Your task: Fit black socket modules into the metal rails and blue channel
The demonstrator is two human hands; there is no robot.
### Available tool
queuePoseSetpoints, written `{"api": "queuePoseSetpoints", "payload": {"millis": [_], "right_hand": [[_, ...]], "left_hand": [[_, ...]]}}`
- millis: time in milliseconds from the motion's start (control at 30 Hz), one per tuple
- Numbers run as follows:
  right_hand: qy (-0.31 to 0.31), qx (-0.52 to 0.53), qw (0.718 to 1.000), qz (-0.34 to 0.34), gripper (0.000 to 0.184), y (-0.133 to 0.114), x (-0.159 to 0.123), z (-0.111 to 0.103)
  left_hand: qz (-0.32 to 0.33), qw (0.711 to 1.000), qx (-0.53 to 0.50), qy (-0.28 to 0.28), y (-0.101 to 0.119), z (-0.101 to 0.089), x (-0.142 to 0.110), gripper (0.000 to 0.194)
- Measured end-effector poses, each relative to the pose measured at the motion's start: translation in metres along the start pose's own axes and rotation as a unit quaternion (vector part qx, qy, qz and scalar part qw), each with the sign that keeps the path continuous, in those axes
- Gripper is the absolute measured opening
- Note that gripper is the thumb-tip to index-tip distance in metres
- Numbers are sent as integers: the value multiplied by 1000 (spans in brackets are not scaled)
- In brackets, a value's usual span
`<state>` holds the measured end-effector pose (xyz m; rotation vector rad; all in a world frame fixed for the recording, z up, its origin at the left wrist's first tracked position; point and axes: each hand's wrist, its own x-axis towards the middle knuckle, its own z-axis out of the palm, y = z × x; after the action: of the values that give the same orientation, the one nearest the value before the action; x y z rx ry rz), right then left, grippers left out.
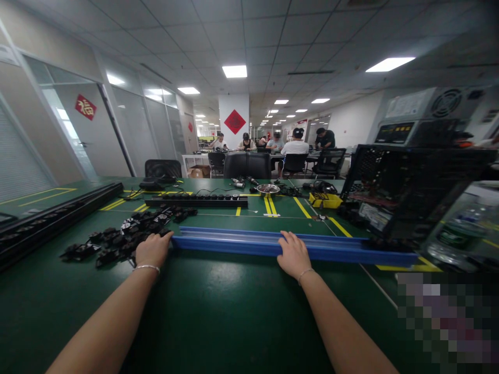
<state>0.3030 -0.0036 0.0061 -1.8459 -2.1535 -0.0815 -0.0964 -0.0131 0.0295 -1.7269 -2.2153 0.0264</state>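
A long blue channel (234,246) with raised side walls lies across the green table in front of me. My left hand (151,251) is closed at its left end, fingertips against the corner; the thumb is hidden. Farther right, my right hand (293,254) grips the near wall, its fingers bent over the top edge into the trough. Just beyond and left of my left hand lies a heap of small black parts (113,240), some with white labels. The right end of the channel reaches beside an open black computer case (409,192).
Black rails stand at the left (58,221) and farther back (195,201). Behind the channel are a metal bowl (268,190) and a yellow bin (325,200). A power supply (424,106) tops the case; a plastic bottle (458,234) stands right. Several people sit or stand in the background.
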Motion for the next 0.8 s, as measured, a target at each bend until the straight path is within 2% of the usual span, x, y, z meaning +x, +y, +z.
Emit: {"api": "queuePoseSetpoints", "payload": {"millis": [233,467,567,667,733,800], "right_hand": [[4,9,1000,-2,34,-2,-1,-2],[5,20,1000,0,32,-1,-1,-2],[11,20,1000,2,32,-1,-1,-1],[14,21,1000,-1,32,-1,-1,1],[15,21,1000,0,31,-1,0,1],[14,21,1000,-1,31,0,0,2]], "left_hand": [[-33,998,-35,37,2,5,1,47],[44,995,-49,72,-16,22,3,48],[52,994,-60,74,-17,21,5,47],[64,991,-53,108,-20,23,11,37],[100,986,-53,120,-26,27,18,33],[149,982,-58,105,-32,30,24,32]]}}
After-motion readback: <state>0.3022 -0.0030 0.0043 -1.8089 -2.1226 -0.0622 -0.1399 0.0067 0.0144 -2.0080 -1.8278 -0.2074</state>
